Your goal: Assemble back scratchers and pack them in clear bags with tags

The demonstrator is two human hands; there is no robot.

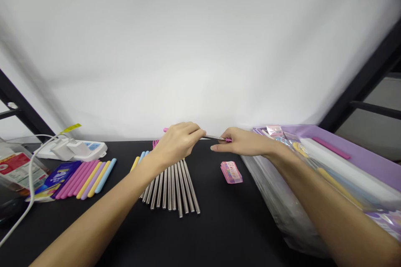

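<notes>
My left hand [181, 139] is closed round a thin rod whose pink end [166, 129] shows behind the fingers. Its metal part [214, 137] runs right, to my right hand [239, 141], which pinches it near a small pink piece at that end. Below my left hand, several metal rods [171, 187] lie fanned out on the black table [200, 242]; their far ends are partly hidden by the hand and wrist. A small stack of pink printed cards [232, 172] lies below my right hand.
At the left lie several pink, yellow, purple and blue sticks [90, 179], a dark blue packet [61, 177], a white power strip [97, 149] with a cable and a clear container [19, 171]. A purple bin [313, 131] with plastic-wrapped items stands at the right. A white wall rises behind.
</notes>
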